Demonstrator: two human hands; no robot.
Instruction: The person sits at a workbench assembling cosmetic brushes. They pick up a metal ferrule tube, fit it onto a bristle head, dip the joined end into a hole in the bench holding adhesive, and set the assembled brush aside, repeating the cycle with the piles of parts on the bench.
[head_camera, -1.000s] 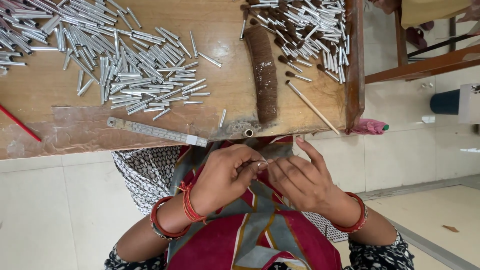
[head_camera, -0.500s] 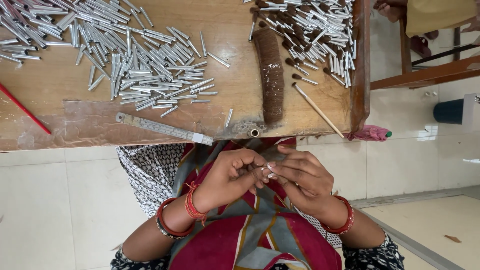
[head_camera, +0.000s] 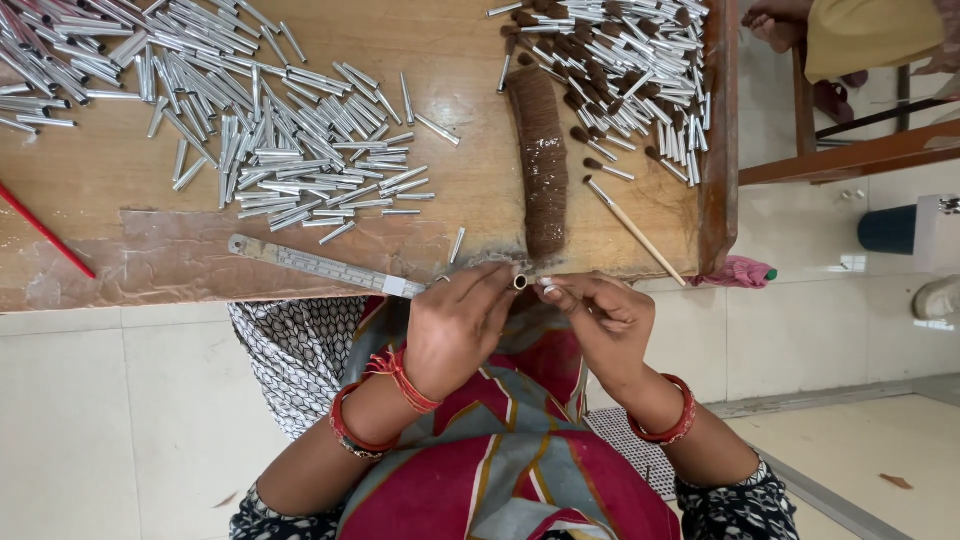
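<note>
My left hand (head_camera: 460, 325) and my right hand (head_camera: 600, 320) meet at the near edge of a wooden worktable (head_camera: 120, 190). Between the fingertips of both hands is a small metal tube (head_camera: 522, 282), its open end towards the camera. The right fingertips pinch something small and pale beside the tube; what it is cannot be told. A long bundle of brown bristle hair (head_camera: 540, 165) lies on the table just beyond my hands.
A heap of silver metal tubes (head_camera: 270, 130) covers the table's left and middle. At the far right lie tubes with brown tufts (head_camera: 620, 70). A steel ruler (head_camera: 320, 265), a thin wooden stick (head_camera: 635, 230) and a red stick (head_camera: 45, 235) also lie there. Another person's foot (head_camera: 775, 20) shows at top right.
My hands have risen from my lap to the table's edge, keeping the small tube between their fingertips.
</note>
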